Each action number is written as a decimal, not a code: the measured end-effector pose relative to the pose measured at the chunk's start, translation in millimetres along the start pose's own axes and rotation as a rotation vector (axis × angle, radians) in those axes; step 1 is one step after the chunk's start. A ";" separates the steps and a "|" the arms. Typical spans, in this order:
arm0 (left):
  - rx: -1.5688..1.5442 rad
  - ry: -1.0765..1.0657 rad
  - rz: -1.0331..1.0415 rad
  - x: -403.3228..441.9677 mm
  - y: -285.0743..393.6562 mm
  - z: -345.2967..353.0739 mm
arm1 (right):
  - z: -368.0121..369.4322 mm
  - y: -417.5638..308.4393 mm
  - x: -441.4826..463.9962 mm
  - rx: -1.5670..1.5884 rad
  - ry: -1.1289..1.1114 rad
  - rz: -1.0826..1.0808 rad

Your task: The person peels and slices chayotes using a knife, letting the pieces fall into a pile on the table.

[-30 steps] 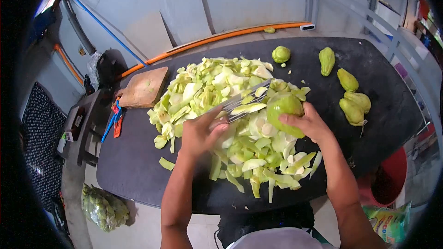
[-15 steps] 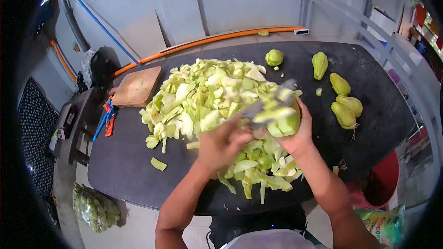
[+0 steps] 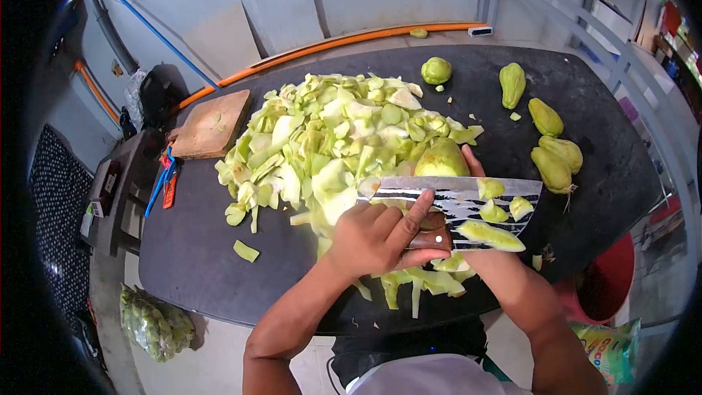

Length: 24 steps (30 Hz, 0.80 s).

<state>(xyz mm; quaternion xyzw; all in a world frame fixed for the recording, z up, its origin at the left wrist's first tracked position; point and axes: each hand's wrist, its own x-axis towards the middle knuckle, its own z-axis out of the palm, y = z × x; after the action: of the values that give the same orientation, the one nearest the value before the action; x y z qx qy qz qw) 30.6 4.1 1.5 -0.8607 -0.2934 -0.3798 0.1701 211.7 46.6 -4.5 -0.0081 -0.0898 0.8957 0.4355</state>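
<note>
My left hand (image 3: 373, 238) is closed around the wooden handle of a broad cleaver (image 3: 468, 208), its index finger stretched along the blade. Green slices and bits stick to the blade's face. Behind it, my right hand (image 3: 474, 162) grips a chayote (image 3: 443, 158); most of that hand and the lower part of the chayote are hidden by the blade. Beyond and to the left rises a large heap of cut chayote pieces (image 3: 329, 143). More peelings (image 3: 431, 281) lie below the cleaver, near the table's front edge.
Whole chayotes lie on the dark table (image 3: 205, 256): one round chayote (image 3: 436, 71) at the back and several at the right, including a long one (image 3: 512, 85). A wooden board (image 3: 212, 126) rests at the left edge. A red bucket (image 3: 610, 278) stands below right.
The cleaver, blurred by motion before, is now flat-on and sharp, covering my right hand. More of the chayote's yellow-green skin faces up. The view has shifted slightly.
</note>
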 end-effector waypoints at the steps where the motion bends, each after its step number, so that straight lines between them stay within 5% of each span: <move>1: -0.004 -0.002 -0.001 -0.2 -0.4 -0.1 | 0.5 0.9 -0.4 -0.008 -0.009 0.004; 10: -0.034 -0.072 -0.061 -1.9 -10.7 -13.0 | -44.6 -7.2 -1.3 -0.330 0.182 -0.341; 13: -0.069 -0.082 -0.302 -31.6 -51.1 -11.8 | -10.8 -15.6 -1.9 -0.265 0.122 -0.152; 16: -0.177 -0.010 -0.397 -37.8 -54.7 -13.4 | 2.6 -14.4 -3.0 -0.314 0.187 -0.183; 21: -0.205 -0.057 -0.201 -13.4 -19.2 -13.8 | -47.5 -26.5 4.9 -0.158 0.131 -0.141; 24: -0.200 -0.049 -0.106 0.8 -4.5 -19.5 | -42.8 -20.8 1.7 -0.444 0.275 -0.315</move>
<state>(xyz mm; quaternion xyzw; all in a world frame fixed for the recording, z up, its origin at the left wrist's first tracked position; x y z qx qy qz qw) 17.4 -2.1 15.1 -0.8657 -0.3032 -0.3943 0.0557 230.9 67.0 -42.9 -0.2101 -0.2238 0.7662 0.5646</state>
